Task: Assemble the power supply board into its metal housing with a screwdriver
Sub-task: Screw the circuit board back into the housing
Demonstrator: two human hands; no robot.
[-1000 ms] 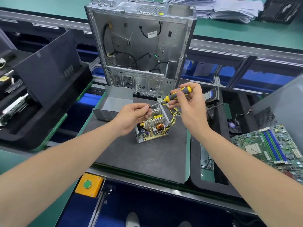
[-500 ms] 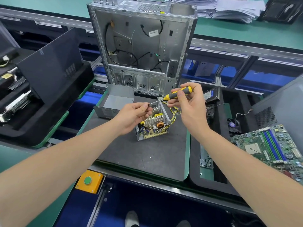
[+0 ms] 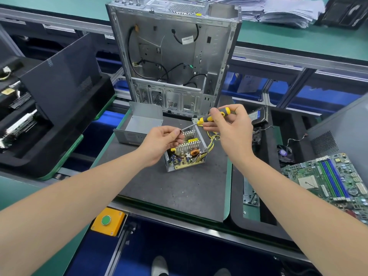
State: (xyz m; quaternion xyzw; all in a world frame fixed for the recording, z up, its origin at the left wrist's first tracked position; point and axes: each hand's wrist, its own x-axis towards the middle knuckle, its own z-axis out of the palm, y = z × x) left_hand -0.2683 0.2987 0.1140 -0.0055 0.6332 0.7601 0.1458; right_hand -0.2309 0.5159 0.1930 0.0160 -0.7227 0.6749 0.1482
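The power supply board (image 3: pixel 186 156), with its finned heat sinks and copper coil, sat inside the open metal housing (image 3: pixel 168 165). The housing rested a little askew near the middle of a dark mat (image 3: pixel 173 188), with a bundle of yellow wires (image 3: pixel 213 138) spilling from its right side. Just above the housing, the screwdriver (image 3: pixel 214 117) was held nearly level, its yellow-and-black handle to the right and its bare shaft pointing left. The right hand (image 3: pixel 234 129) was wrapped round the handle, fingers curled over the top. The left hand (image 3: pixel 160 143) pinched the shaft's tip between thumb and forefinger, the other fingers curled in (whether a screw sat between those fingertips could not be told). Behind and to the left of the housing, a grey folded metal cover (image 3: pixel 140 124) lay on the same mat, open side up. Further back an open computer case (image 3: pixel 173 56) stood upright, black cables looped inside it. A hard drive (image 3: pixel 256 116) showed just past the right hand, and a green motherboard (image 3: pixel 328 176) lay further right. A black foam tray (image 3: pixel 39 148) sat on the left. A yellow button box (image 3: pixel 108 221) was fixed below the mat's near edge, and papers (image 3: pixel 278 10) were stacked on the green desk (image 3: pixel 288 38) at the far side.
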